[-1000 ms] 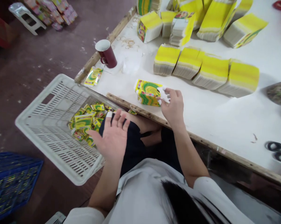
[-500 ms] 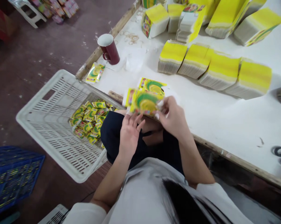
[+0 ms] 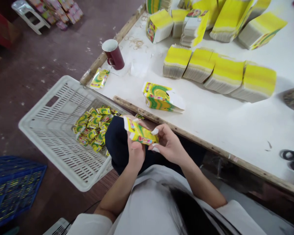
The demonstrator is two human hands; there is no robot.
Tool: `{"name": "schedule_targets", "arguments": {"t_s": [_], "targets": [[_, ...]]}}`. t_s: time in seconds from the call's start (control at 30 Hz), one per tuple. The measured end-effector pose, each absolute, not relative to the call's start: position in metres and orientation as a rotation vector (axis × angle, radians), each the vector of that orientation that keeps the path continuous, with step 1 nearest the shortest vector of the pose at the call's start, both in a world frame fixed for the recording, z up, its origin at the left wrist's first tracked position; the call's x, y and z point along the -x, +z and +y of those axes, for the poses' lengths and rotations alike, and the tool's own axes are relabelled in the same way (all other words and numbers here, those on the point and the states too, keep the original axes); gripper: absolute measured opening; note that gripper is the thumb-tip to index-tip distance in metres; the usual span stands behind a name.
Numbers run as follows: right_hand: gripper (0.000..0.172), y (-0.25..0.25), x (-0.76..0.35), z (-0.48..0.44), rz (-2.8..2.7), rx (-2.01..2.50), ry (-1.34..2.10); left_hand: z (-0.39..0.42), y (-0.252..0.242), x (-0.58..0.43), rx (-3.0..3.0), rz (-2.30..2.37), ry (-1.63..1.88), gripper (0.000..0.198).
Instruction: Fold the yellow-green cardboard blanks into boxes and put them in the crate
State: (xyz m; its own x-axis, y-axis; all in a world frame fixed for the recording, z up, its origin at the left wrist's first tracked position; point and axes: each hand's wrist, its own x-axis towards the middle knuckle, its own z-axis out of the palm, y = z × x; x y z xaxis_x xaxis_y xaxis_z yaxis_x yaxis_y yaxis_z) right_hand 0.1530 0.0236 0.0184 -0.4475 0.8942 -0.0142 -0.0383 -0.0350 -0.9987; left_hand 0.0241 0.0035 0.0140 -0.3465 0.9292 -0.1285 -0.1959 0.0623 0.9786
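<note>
Over my lap, both hands hold one small yellow-and-green carton (image 3: 140, 132). My left hand (image 3: 135, 153) grips it from below and my right hand (image 3: 168, 143) pinches its right end. A short stack of flat cartons of the same print (image 3: 159, 97) lies on the white table (image 3: 225, 120) near its front edge. To my left stands a white slatted crate (image 3: 56, 130) with a heap of small folded cartons (image 3: 94, 125) in it.
Several stacks of yellow-topped flat cartons (image 3: 220, 73) fill the table's far side. A dark red mug (image 3: 113, 54) and loose rubber bands (image 3: 135, 42) are at the table's left end. Scissors (image 3: 292, 160) lie at the right. A blue crate (image 3: 12, 189) stands on the floor.
My right hand took one carton off the stack on the table and brought it down to my lap. My left hand came up from the crate side and closed on it.
</note>
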Motion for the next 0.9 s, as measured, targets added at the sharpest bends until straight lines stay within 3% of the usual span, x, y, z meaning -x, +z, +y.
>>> {"name": "schedule_targets", "arguments": {"t_s": [0.13, 0.23, 0.3, 0.43, 0.53, 0.6, 0.73, 0.9], "targets": [[0.019, 0.023, -0.168, 0.028, -1.587, 0.924, 1.471, -0.004, 0.003, -0.014, -0.761, 1.424, 1.66, 0.037], [0.017, 0.029, -0.178, 0.034, -1.773, 0.984, 1.233, -0.003, 0.007, -0.006, -0.804, 1.454, 1.643, 0.028], [0.023, 0.033, -0.187, 0.04, -1.887, 0.992, 1.007, -0.002, 0.015, 0.004, -0.857, 1.348, 1.62, 0.043], [0.027, 0.037, -0.2, 0.048, -2.13, 0.922, 0.59, -0.001, 0.037, 0.028, -1.154, 1.139, 1.491, 0.095], [0.029, 0.036, -0.197, 0.044, -2.248, 0.753, 0.512, -0.002, 0.048, 0.028, -1.476, 1.297, 0.985, 0.107], [0.031, 0.031, -0.193, 0.039, -2.152, 0.798, 0.531, -0.002, 0.049, 0.018, -1.533, 1.421, 0.742, 0.093], [0.073, 0.015, -0.185, 0.031, -1.66, 1.095, 0.835, -0.003, 0.038, -0.004, -1.582, 1.605, 0.786, 0.078], [0.048, -0.003, -0.173, 0.024, -1.329, 0.994, 1.631, -0.008, 0.025, -0.011, -1.776, 1.611, 0.895, 0.076]]}}
